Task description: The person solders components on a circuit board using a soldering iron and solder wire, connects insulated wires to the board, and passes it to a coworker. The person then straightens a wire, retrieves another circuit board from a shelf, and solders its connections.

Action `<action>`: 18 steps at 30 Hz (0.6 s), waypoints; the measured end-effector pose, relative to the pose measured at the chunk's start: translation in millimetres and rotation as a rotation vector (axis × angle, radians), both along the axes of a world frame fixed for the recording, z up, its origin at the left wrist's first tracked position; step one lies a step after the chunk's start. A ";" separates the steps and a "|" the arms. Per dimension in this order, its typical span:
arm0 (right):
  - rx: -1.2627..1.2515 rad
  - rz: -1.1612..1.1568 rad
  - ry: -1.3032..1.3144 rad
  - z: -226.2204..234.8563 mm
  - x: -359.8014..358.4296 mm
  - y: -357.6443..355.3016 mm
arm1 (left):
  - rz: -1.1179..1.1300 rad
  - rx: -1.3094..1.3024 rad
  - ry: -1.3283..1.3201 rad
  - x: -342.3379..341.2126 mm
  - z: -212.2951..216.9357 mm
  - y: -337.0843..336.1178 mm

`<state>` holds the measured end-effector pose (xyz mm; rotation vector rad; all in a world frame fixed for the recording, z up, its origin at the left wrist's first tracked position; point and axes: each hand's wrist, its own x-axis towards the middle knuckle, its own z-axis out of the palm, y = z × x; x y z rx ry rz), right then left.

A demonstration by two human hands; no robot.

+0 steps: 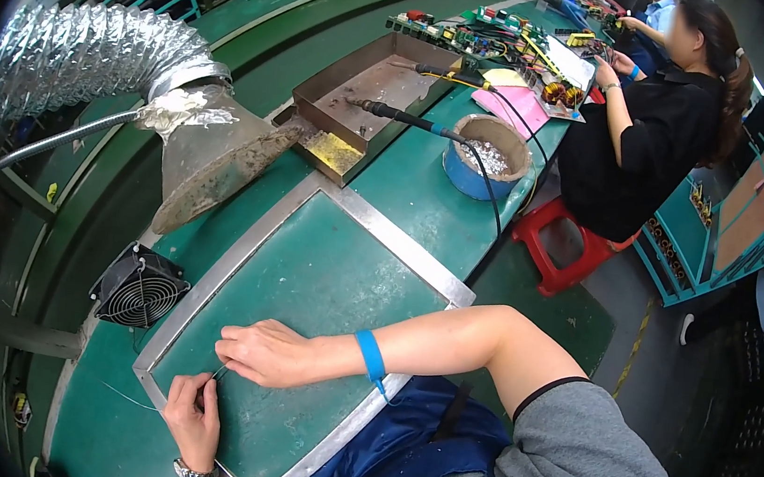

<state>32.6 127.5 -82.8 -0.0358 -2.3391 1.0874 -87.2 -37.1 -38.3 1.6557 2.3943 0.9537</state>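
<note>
Both hands meet over the green mat framed in metal strip on the table: the left hand and right hand each pinch a thin pale wire, grip clenched on it, near the small black fan.

Green workbench, red stool

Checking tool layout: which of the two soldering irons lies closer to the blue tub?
The nearer soldering iron, its cable passing over the blue tub; the other soldering iron lies farther back by the pink sheet.
</note>
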 end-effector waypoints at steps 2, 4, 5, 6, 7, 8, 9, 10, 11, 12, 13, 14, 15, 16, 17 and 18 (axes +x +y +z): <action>0.003 -0.005 -0.011 -0.3 0.1 0.1 | 0.001 -0.014 -0.001 -0.2 -1.2 0.8; 0.007 -0.005 -0.014 0.4 0.2 0.0 | -0.038 0.077 0.064 -1.5 -3.9 1.9; 0.013 -0.005 -0.018 0.8 0.2 0.0 | -0.039 0.077 0.065 -1.6 -3.7 1.8; 0.012 -0.007 -0.018 0.8 0.3 0.0 | -0.039 0.076 0.064 -1.5 -4.0 1.8; 0.014 -0.014 -0.011 0.8 0.4 -0.2 | -0.039 0.075 0.063 -1.5 -4.2 1.7; 0.016 -0.021 -0.003 0.6 0.5 -0.2 | -0.040 0.074 0.063 -1.8 -4.5 1.7; 0.016 -0.022 -0.003 0.1 0.4 -0.2 | -0.040 0.069 0.070 -2.3 -4.7 1.5; 0.014 -0.024 0.012 -0.7 -0.1 0.0 | -0.040 0.064 0.076 -2.4 -4.9 1.4; 0.013 -0.025 0.028 -1.3 -0.5 0.1 | -0.042 0.064 0.076 -2.1 -4.8 1.5; 0.012 -0.028 0.028 -1.8 -0.7 -0.1 | -0.038 0.058 0.070 -1.9 -4.5 1.5; 0.008 -0.027 0.010 -2.2 -0.8 -0.4 | -0.034 0.053 0.064 -1.7 -4.1 1.6; 0.005 -0.027 -0.009 -2.6 -0.9 -0.6 | -0.037 0.052 0.064 -0.9 -3.0 1.3; 0.005 -0.029 -0.008 -3.1 -1.2 -0.8 | -0.022 0.021 0.041 0.2 -1.5 0.8; -0.001 -0.018 -0.013 -3.6 -1.6 -0.9 | -0.008 -0.010 0.018 0.8 -0.5 0.5; -0.006 -0.007 -0.018 -4.0 -1.8 -0.9 | -0.010 -0.010 0.019 0.7 -0.4 0.5; -0.006 -0.010 -0.018 -4.4 -1.9 -0.9 | -0.001 -0.022 0.009 0.7 -0.7 0.4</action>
